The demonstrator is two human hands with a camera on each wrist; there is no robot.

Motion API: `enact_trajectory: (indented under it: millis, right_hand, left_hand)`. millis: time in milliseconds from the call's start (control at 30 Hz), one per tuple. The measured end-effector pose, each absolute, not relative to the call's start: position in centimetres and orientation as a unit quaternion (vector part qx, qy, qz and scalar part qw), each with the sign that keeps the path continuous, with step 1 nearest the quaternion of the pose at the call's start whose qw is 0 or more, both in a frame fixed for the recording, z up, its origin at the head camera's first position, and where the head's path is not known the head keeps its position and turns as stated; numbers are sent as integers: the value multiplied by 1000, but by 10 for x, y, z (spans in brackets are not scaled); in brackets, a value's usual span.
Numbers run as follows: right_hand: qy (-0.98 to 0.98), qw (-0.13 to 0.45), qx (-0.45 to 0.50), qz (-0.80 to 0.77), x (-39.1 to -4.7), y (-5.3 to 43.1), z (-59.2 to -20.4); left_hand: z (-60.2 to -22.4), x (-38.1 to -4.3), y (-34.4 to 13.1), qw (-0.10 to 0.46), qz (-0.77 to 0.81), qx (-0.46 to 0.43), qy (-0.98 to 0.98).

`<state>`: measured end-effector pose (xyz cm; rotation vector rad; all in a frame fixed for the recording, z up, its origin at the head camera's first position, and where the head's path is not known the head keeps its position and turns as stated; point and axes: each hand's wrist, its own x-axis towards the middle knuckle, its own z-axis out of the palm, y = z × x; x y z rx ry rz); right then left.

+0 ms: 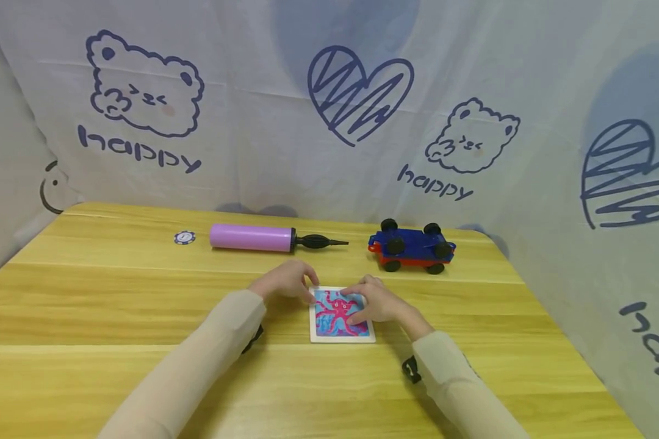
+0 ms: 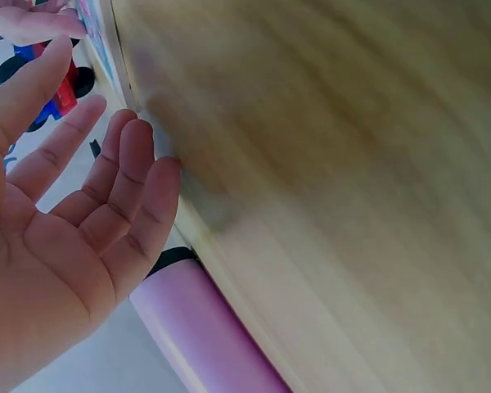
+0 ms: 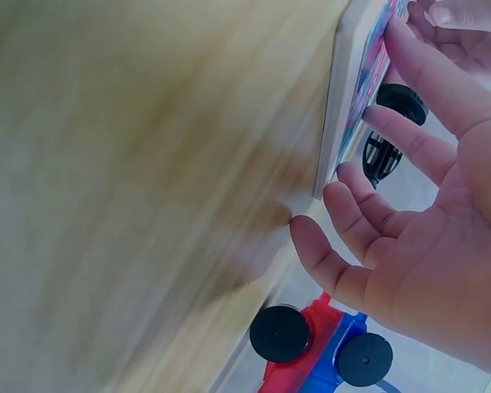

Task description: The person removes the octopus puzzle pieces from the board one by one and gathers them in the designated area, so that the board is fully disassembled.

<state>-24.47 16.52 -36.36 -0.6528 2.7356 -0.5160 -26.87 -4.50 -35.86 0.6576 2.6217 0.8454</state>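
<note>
A square picture board [image 1: 337, 316] with a white border and a pink octopus on blue lies flat on the table. My left hand [image 1: 287, 280] is at its upper left edge, fingers loosely bent; in the left wrist view the palm of the left hand [image 2: 74, 237] shows with nothing in it. From the right side, my right hand [image 1: 381, 302] reaches over the board, its thumb and forefinger spread on the picture. The right wrist view shows the right hand's fingers [image 3: 352, 221] relaxed along the board's thick pale edge [image 3: 337, 106], not curled round it.
Behind the board lies a purple hand pump [image 1: 252, 238] with a black nozzle. A blue and red toy vehicle [image 1: 414, 245] with black wheels stands at the back right. A blue and white poker chip [image 1: 184, 237] lies at the back left. A printed white curtain [image 1: 263, 140] borders the wooden table [image 1: 115, 305].
</note>
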Motion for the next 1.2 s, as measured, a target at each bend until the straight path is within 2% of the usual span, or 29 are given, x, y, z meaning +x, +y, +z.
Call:
enact_trajectory:
  millis: [600,1200]
  right_hand:
    - [949,136,-225,-176,-245,164,-365]
    - [951,134,-223,-169,-246,164,-364]
  left_hand:
    - [-355,-264,-32,158,220,200,942]
    - [-356,-266,-28,162,234,204,937]
